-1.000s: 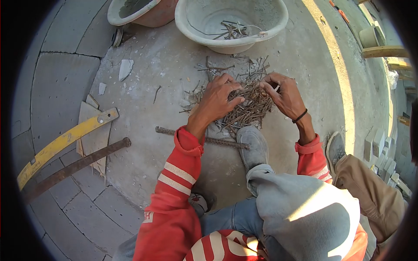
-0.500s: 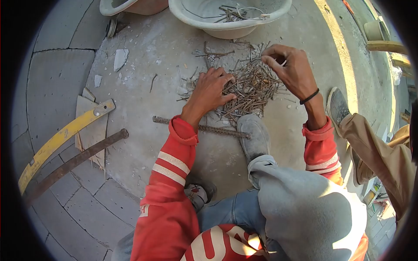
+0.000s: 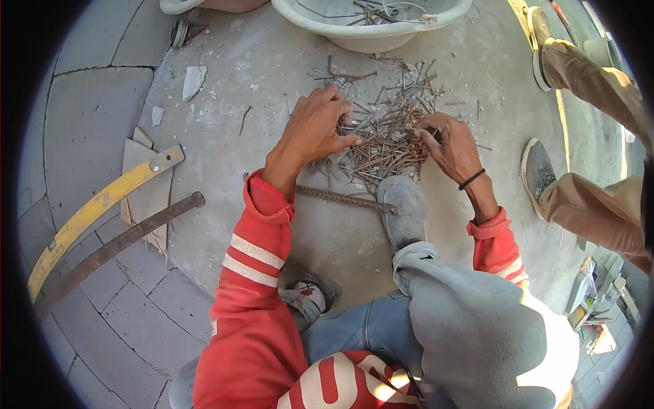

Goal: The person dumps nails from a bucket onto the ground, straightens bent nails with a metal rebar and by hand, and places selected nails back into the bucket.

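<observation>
A heap of rusty nails (image 3: 385,151) lies on the concrete floor between my hands. My left hand (image 3: 313,128) rests at the heap's left side, its fingers bent and its thumb held apart, with loose nails showing between them. At the right edge, my right hand (image 3: 452,146) pinches at a nail with thumb and fingertips; the exact grip is partly hidden. A ribbed steel bar (image 3: 340,198) lies just below the heap, one end under or against my grey shoe (image 3: 403,211).
A white basin (image 3: 368,37) holding nails and wire stands beyond the heap. To the left are a yellow curved metal strip (image 3: 102,204), a rusty pipe (image 3: 129,243) and broken board (image 3: 144,180). Another person's legs (image 3: 593,204) are at the right.
My right hand has come down from above the heap to its right edge. My left hand has shifted slightly left and up. The other person's legs have moved at the right.
</observation>
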Demonstrator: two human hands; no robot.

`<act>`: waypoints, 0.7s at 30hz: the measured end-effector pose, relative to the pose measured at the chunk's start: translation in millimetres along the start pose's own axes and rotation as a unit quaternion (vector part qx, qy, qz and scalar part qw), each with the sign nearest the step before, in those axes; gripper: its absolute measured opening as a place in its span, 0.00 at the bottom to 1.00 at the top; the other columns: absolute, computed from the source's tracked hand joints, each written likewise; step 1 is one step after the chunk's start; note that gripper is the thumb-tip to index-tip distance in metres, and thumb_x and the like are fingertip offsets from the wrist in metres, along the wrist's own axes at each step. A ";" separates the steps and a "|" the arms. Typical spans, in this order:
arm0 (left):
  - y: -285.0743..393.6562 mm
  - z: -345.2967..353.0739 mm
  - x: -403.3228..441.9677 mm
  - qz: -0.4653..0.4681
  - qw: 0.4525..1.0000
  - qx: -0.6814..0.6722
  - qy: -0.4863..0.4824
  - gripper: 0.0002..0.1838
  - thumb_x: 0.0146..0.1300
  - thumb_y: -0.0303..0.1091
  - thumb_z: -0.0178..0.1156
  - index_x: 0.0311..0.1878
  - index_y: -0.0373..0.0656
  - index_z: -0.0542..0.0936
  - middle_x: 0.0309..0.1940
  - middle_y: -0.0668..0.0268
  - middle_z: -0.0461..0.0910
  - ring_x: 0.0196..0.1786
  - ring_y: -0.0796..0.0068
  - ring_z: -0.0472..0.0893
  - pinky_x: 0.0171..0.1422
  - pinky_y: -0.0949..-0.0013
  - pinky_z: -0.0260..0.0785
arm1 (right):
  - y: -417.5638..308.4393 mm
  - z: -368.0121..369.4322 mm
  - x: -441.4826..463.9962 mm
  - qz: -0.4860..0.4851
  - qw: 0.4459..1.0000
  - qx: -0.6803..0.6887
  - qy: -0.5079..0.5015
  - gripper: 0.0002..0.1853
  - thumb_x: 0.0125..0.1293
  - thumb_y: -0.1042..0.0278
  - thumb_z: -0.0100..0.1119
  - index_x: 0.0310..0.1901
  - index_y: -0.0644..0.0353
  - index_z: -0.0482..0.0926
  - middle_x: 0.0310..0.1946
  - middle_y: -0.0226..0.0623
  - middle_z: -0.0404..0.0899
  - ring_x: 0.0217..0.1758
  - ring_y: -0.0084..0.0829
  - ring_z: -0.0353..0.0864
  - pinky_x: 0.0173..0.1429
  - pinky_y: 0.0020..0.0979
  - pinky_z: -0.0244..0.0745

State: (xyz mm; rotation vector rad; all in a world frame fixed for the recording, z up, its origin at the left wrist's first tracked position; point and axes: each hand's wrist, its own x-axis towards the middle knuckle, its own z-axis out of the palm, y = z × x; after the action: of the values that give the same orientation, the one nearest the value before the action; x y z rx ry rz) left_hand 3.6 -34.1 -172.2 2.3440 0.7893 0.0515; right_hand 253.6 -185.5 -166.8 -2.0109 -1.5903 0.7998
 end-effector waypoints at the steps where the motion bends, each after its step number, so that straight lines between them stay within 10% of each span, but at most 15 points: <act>1: 1.1 1.9 -1.9 0.087 0.985 0.012 0.148 0.22 0.53 0.47 0.80 0.44 0.43 0.86 0.42 0.54 0.82 0.51 0.47 0.81 0.56 0.54 0.73 | -2.9 -6.4 1.3 0.000 1.000 -0.014 -0.002 0.09 0.68 0.66 0.69 0.43 0.62 0.89 0.41 0.47 0.88 0.39 0.52 0.85 0.43 0.43 0.79; 5: 20.9 5.6 13.8 0.176 0.959 -0.013 0.222 0.19 0.62 0.46 0.75 0.47 0.40 0.87 0.40 0.52 0.84 0.47 0.46 0.83 0.53 0.54 0.74 | -30.7 -16.7 9.1 -0.045 0.998 0.033 0.023 0.07 0.69 0.67 0.68 0.42 0.62 0.88 0.39 0.46 0.87 0.39 0.51 0.85 0.43 0.42 0.79; 7: 19.7 8.2 18.6 0.091 0.978 -0.178 0.062 0.17 0.69 0.43 0.69 0.48 0.37 0.87 0.44 0.52 0.84 0.47 0.46 0.83 0.53 0.54 0.74 | -43.3 -13.7 15.5 -0.066 0.994 0.063 0.065 0.08 0.69 0.66 0.69 0.44 0.60 0.88 0.39 0.44 0.86 0.40 0.50 0.86 0.43 0.43 0.79; 11: 3.3 -0.9 10.6 0.016 0.986 -0.161 0.043 0.17 0.71 0.42 0.67 0.51 0.36 0.87 0.43 0.52 0.84 0.45 0.46 0.84 0.51 0.55 0.74 | -43.9 6.1 14.8 -0.091 0.988 -0.012 0.124 0.07 0.66 0.69 0.68 0.45 0.57 0.88 0.39 0.42 0.84 0.41 0.48 0.86 0.44 0.44 0.80; 13: -6.9 -2.6 5.2 -0.029 0.995 -0.091 0.027 0.16 0.71 0.43 0.67 0.51 0.39 0.88 0.49 0.56 0.84 0.52 0.49 0.83 0.56 0.52 0.73 | -27.4 24.7 7.2 -0.184 0.975 -0.104 -0.070 0.10 0.63 0.72 0.65 0.46 0.53 0.88 0.42 0.40 0.83 0.45 0.45 0.87 0.45 0.45 0.82; 21: 13.4 10.9 -8.9 0.078 0.995 0.013 0.067 0.09 0.60 0.36 0.74 0.43 0.48 0.89 0.53 0.68 0.79 0.61 0.61 0.77 0.64 0.52 0.65 | -19.9 39.5 13.2 -0.194 0.931 -0.267 -0.156 0.11 0.68 0.70 0.56 0.44 0.53 0.88 0.49 0.38 0.80 0.55 0.44 0.85 0.51 0.44 0.84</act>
State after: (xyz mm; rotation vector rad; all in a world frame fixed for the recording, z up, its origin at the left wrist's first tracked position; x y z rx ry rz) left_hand 5.8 -53.3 -171.2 2.4420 0.6711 0.2703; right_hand 214.6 -168.3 -184.6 -1.8506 -2.5148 0.5905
